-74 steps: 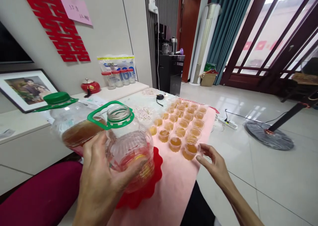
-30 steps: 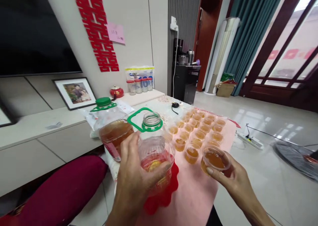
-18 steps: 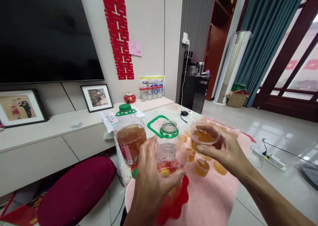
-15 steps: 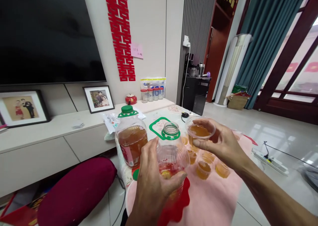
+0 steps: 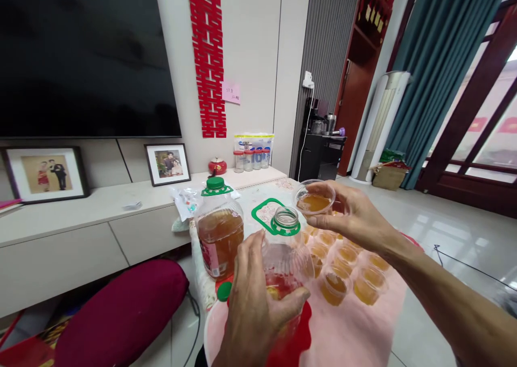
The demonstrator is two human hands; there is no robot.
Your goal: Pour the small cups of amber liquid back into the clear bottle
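My left hand [image 5: 262,302] is wrapped round the near side of a clear plastic jug [image 5: 288,254] with an uncapped mouth and a green collar. Beside that mouth, my right hand [image 5: 347,208] grips a clear plastic cup [image 5: 314,201] of amber liquid, tilted slightly towards the jug. A second jug [image 5: 220,238], capped in green and partly full of brown liquid, stands behind my left hand. Several filled cups [image 5: 335,286] sit on the pink cloth [image 5: 343,329] below my right forearm. A loose green cap [image 5: 224,291] lies left of the open jug.
A low white cabinet [image 5: 60,224] with framed photos [image 5: 167,164] and small red-lidded jars [image 5: 239,162] runs along the wall. At the lower left is a maroon stool [image 5: 125,313]. A green handle ring [image 5: 258,211] rises behind the open jug.
My right hand has brought the cup left, nearer the jug's mouth, and tipped it a little. My left hand keeps its hold on the jug. The camera view has shifted slightly.
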